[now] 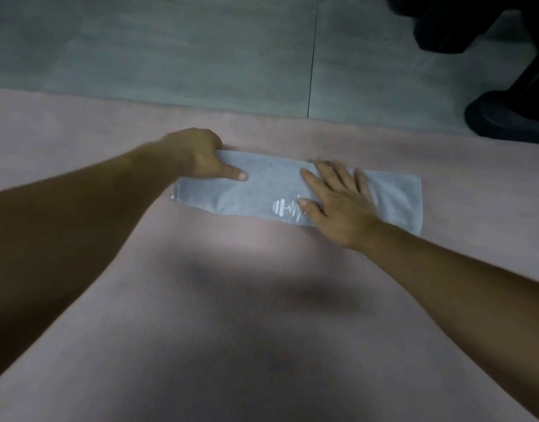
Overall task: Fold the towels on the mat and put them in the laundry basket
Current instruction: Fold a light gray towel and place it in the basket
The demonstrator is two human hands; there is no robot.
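Head view: pale grey-blue towel (271, 190), folded into a long narrow strip, lies flat across the far part of the pink mat (231, 300). Left hand (201, 156) pinches the strip's left end, thumb on top, fingers curled over the far edge. Right hand (335, 202) lies flat with fingers spread, pressing right of centre and partly covering a white logo (286, 208). Grey floor (170, 50) beyond; black chair base (506, 117) far right.
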